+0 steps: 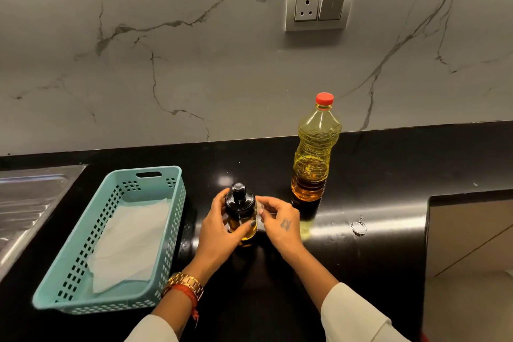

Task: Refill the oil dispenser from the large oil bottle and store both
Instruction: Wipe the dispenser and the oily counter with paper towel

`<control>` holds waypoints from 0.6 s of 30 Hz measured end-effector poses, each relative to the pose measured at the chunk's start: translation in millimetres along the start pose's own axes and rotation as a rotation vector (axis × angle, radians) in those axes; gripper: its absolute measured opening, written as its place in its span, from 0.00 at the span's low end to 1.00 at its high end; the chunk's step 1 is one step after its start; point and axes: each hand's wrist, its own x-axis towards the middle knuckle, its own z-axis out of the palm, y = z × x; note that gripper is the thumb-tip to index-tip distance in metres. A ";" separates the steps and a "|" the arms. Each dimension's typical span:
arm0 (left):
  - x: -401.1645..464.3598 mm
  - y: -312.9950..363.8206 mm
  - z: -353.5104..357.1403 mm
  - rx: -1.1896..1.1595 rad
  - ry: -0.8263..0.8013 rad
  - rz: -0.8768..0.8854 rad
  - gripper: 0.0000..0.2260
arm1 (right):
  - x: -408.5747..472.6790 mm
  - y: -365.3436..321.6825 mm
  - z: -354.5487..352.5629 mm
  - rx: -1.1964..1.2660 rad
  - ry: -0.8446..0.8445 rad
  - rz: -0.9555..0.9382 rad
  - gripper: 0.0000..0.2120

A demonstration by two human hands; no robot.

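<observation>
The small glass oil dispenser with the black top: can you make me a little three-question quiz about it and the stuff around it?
1. True or false: the red cap is off the large clear plastic oil bottle.
2. Which hand wraps around the small glass oil dispenser with the black top? A) left hand B) right hand C) neither
3. What lies inside the turquoise perforated plastic basket?

Key
1. False: the red cap is on, and the bottle stands upright on the black countertop.
2. A: the left hand grips its body; the right hand's fingers sit beside its black top.
3. A white paper sheet.
</observation>
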 end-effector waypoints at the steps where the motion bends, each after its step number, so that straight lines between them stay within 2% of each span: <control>1: -1.1 -0.7 2.9 0.024 0.008 0.000 0.34 | -1.8 3.6 2.6 -0.023 -0.024 0.014 0.13; 4: 0.1 -4.0 8.2 0.069 0.032 -0.019 0.34 | -5.0 17.3 8.9 -0.114 -0.080 0.084 0.13; 9: 4.6 0.2 3.9 0.063 0.024 -0.024 0.30 | 4.5 24.5 7.0 -0.270 -0.183 0.092 0.11; 13: 7.3 4.2 0.4 0.030 0.001 0.011 0.30 | 14.0 7.8 -7.8 -0.085 -0.032 0.028 0.13; 15: 7.7 7.0 -0.7 0.002 -0.012 0.029 0.30 | 11.9 -0.9 -10.3 0.008 -0.053 -0.022 0.14; 18: 9.4 15.9 -4.0 -0.040 -0.040 0.060 0.30 | 5.8 0.0 -8.9 0.002 -0.054 -0.097 0.14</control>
